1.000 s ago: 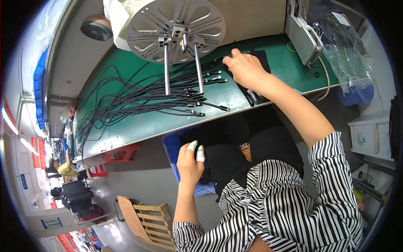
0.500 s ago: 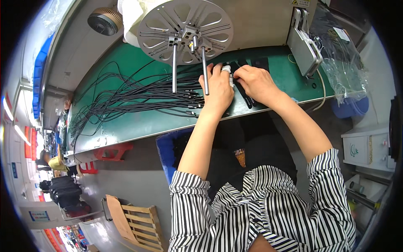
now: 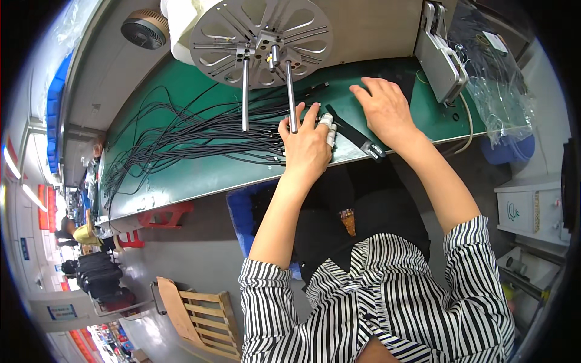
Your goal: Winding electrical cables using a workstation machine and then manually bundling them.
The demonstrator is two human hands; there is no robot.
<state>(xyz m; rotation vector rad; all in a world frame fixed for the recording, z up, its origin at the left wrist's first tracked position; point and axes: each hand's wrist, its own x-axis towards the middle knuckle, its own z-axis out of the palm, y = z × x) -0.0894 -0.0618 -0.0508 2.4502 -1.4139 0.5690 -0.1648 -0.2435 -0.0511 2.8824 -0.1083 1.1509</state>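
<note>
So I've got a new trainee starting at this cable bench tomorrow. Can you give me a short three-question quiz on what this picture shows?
1. True or false: the left hand rests on the ends of the black cables.
2. Where does the right hand lie? A) flat on the green bench B) on the reel C) in the person's lap
3. Fill in: two metal ___ stick out from the reel towards the person.

Key: 1 true; 2 A; 3 rods
</note>
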